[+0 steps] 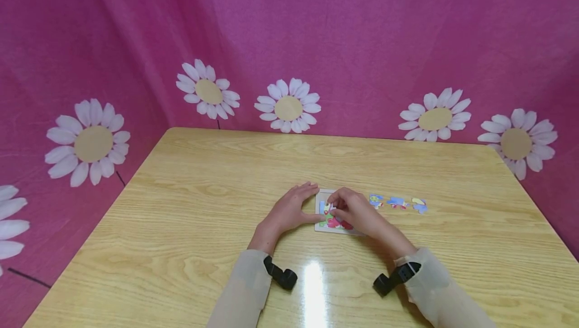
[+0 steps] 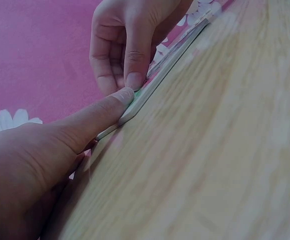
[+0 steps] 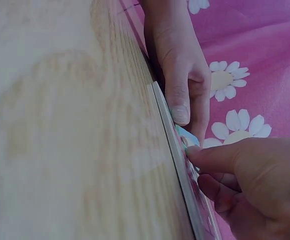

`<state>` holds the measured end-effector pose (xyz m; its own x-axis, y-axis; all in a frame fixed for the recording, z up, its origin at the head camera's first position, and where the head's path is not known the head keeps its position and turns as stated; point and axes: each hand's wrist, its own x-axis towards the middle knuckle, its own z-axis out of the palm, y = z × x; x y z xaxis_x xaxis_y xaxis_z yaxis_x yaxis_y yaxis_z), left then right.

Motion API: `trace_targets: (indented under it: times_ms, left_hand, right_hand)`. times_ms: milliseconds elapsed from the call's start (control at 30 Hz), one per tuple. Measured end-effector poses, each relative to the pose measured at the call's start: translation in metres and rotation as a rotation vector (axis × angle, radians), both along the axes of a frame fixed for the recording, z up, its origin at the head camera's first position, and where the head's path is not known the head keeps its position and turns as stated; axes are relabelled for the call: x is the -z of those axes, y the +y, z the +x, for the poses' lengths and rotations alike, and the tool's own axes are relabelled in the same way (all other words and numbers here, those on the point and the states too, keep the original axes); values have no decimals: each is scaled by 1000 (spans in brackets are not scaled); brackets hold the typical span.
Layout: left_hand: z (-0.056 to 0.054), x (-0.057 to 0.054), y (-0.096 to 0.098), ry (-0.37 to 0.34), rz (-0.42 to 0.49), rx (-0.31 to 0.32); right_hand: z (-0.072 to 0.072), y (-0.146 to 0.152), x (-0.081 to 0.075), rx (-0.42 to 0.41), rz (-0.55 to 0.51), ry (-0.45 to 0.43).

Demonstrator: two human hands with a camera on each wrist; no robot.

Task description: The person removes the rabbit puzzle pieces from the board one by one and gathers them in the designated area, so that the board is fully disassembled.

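Note:
A small puzzle tray (image 1: pixel 323 195) with a pale rim lies on the table, partly filled with colourful pieces showing red, green and light blue. My left hand (image 1: pixel 289 211) spans its left side, thumb resting on the lower left part and straight fingers by the top left corner. Over the tray, my right hand (image 1: pixel 357 213) pinches a puzzle piece (image 1: pixel 326 208) between thumb and fingers; much of it is covered. In the right wrist view, a light blue bit of puzzle (image 3: pixel 186 134) shows between both hands' fingertips.
Right of the tray lie loose puzzle pieces: a blue and yellow one (image 1: pixel 376 200), a blue and red one (image 1: pixel 398 202) and a yellow and blue one (image 1: pixel 419 205). The wooden table (image 1: pixel 203 182) meets a pink daisy-patterned curtain (image 1: pixel 353 41) at the back and left.

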<state>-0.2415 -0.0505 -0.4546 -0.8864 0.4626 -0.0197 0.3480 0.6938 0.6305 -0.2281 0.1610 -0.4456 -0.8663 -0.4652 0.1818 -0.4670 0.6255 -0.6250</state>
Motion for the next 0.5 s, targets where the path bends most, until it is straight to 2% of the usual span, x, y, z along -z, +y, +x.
trace_targets:
  times_ms: [333, 500]
  left_hand:
    - [-1, 1, -1, 3, 4, 5]
    - [-1, 1, 0, 3, 5, 6]
  right_hand:
    - [5, -3, 1, 24, -19, 107]
    - [4, -2, 0, 23, -76, 49]
